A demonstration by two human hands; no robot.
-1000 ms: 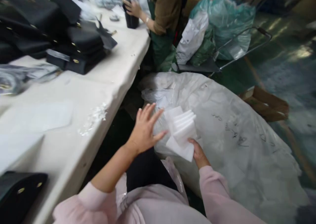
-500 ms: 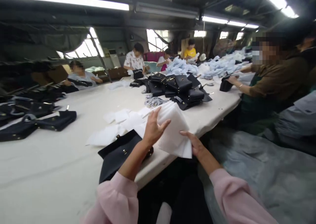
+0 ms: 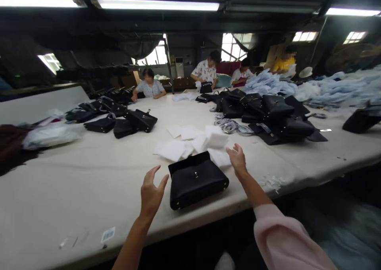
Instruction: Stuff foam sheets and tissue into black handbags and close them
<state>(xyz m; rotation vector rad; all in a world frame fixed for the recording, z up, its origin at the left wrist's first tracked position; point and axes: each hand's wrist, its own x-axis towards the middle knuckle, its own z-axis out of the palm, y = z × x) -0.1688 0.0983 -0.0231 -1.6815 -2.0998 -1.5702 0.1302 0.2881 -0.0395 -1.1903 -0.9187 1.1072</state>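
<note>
A small black handbag (image 3: 196,179) lies on the long cream table (image 3: 89,182) right in front of me. My left hand (image 3: 152,192) hovers just left of the bag, fingers apart and empty. My right hand (image 3: 238,159) hangs open above the bag's right corner, beside a loose spread of white foam sheets (image 3: 193,141). A thicker stack of foam sheets (image 3: 216,137) rests on that spread just beyond my right hand. Neither hand holds anything.
A heap of black handbags (image 3: 268,115) sits at the right middle of the table, more bags (image 3: 119,121) at the left. Pale blue material (image 3: 336,87) is piled far right. Several people work at the far side. A white bag (image 3: 52,135) lies at left.
Both hands have let go of the white foam stack, which now lies on the table. My view swung left from the floor sack to the table, and the hands came apart on either side of the black bag.
</note>
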